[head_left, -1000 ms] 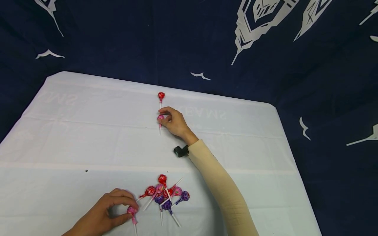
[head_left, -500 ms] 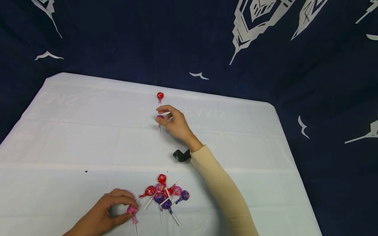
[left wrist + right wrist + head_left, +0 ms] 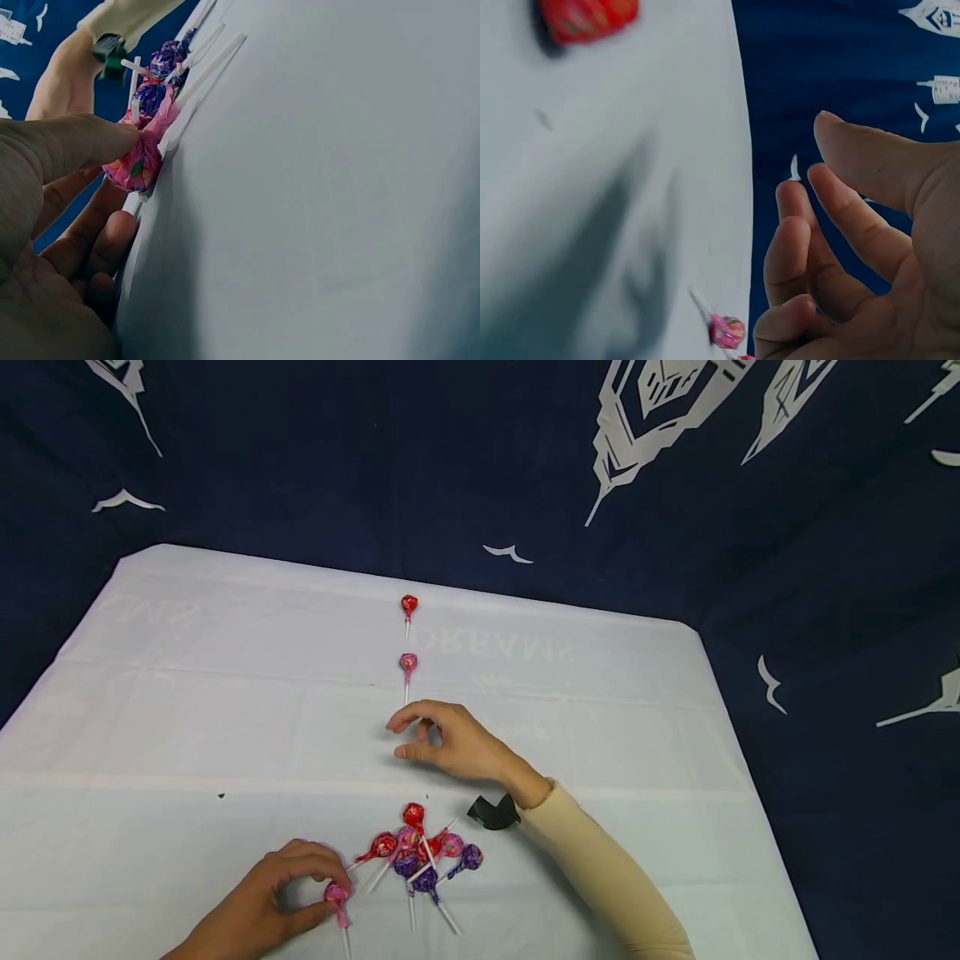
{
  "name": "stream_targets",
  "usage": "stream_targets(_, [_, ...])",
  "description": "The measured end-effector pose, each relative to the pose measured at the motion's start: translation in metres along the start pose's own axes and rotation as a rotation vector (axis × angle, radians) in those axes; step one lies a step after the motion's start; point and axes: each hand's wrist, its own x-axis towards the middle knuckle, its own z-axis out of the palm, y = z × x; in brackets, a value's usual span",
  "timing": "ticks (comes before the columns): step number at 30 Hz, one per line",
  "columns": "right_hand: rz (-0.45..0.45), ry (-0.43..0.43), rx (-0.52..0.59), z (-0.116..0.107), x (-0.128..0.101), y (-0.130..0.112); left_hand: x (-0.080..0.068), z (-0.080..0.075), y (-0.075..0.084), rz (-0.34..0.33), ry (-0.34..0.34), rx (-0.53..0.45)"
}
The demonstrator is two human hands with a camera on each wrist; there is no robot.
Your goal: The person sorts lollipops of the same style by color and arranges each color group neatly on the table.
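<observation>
While two sweets lie in line: progress: a red lollipop (image 3: 408, 605) and a pink lollipop (image 3: 407, 662) sit one behind the other at the far side; about seven wait in the pile (image 3: 420, 852), so most seems undone
Left hand (image 3: 273, 906): thumb and fingers pinch a pink-wrapped lollipop (image 3: 335, 895) beside the pile
Right hand (image 3: 450, 745): empty, fingers loosely curved, between line and pile
Materials: crinkly foil wrappers on round heads, thin white sticks, smooth white table cover (image 3: 150, 710)
</observation>
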Motion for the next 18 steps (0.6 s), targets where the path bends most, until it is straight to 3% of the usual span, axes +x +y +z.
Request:
stream_targets(12, [0.018, -0.226, 0.023, 0.016, -0.041, 0.007, -0.002, 0.002, -0.004, 0.061, 0.014, -0.004])
stream_targets(18, [-0.003, -0.26, -0.025, 0.025, -0.048, 0.011, -0.003, 0.004, -0.005, 0.072, 0.041, 0.0])
